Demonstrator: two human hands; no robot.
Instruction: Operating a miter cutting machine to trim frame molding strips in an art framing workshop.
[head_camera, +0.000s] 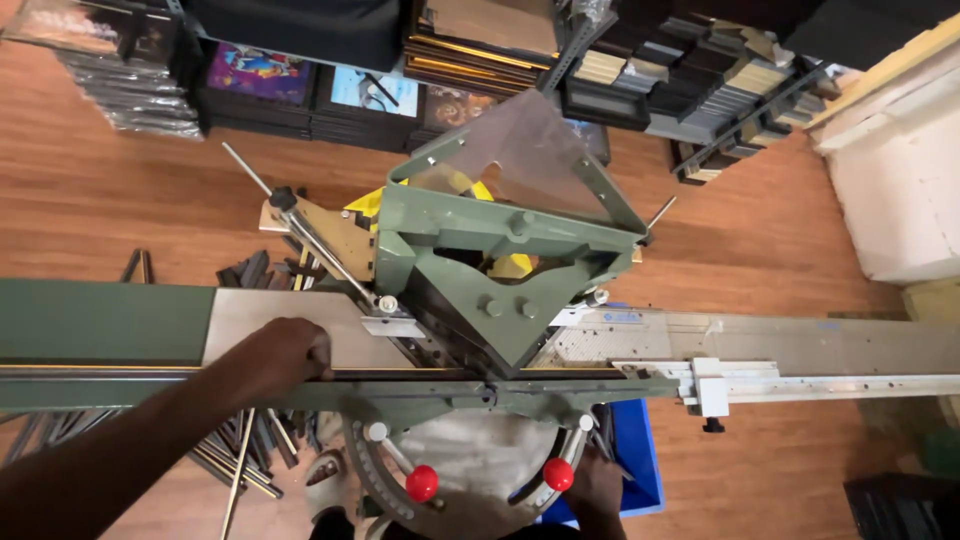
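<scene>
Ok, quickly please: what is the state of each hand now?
Left hand: fingers curled, pressing the dark moulding strip on the green cutter's bed.
Right hand: low by the blue bin; grip cannot be told.

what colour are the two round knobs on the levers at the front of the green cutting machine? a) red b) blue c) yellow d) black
a: both round knobs on the levers of the green mitre cutting machine are red, with the right hand just beside the right-side one.
</scene>
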